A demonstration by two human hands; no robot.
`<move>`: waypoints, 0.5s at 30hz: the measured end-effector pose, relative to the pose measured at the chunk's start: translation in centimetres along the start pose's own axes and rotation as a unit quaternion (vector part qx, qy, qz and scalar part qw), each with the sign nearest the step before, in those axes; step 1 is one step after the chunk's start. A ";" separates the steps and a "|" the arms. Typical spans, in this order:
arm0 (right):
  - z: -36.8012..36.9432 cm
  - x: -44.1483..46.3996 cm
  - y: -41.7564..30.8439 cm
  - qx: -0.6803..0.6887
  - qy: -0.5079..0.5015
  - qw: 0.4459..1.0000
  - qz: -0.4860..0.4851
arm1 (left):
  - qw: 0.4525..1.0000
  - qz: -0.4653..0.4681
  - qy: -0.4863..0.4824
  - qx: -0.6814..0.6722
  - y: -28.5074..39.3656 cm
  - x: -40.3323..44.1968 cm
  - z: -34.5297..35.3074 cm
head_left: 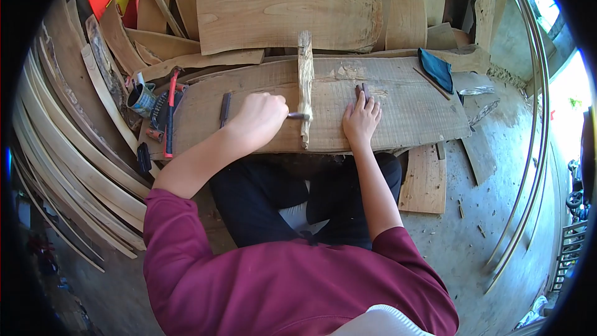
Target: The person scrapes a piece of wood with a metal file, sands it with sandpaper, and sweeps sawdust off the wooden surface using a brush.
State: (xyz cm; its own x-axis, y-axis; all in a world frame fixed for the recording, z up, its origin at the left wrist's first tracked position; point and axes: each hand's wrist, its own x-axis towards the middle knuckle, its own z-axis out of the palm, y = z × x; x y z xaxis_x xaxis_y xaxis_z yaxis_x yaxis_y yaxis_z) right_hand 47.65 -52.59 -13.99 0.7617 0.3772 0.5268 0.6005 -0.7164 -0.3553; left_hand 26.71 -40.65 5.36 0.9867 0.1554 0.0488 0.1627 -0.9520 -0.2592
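Observation:
My left hand (258, 121) is closed in a fist around a slim dark tool (297, 116); its grip end is hidden in the fingers. The tool's far end meets a rough, pale wooden strip (305, 81), which lies upright in view across a wide wooden board (407, 109). To the right of the strip, my right hand (362, 119) rests on the board with its fingers over a small dark brown piece (362, 90), whose upper end sticks out past the fingertips. A dark flat bar (225, 109) lies left of my left fist.
A red-handled tool (170, 112) and a tin can (142, 99) sit at the board's left end. On its right lie a teal cloth (436, 70) and a thin stick (431, 83). Curved wooden strips (81, 162) crowd the left; planks (286, 15) stack behind.

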 end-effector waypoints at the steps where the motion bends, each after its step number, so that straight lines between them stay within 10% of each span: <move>1: 0.0 0.0 0.0 -0.001 -0.001 1.000 0.000 | 1.000 0.029 0.009 0.000 -0.1 -0.6 0.0; 15: 0.0 0.2 0.2 0.008 0.001 1.000 0.002 | 0.965 -0.057 0.122 -0.227 -3.5 8.2 2.2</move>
State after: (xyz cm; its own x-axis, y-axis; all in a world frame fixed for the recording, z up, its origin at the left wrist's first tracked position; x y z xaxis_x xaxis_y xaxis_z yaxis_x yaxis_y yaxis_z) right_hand 47.91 -52.65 -14.00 0.7642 0.3732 0.5260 0.6007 -0.7089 -0.3698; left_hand 34.27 -35.49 4.52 0.9225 0.2527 0.2918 0.1969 -0.9582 0.2073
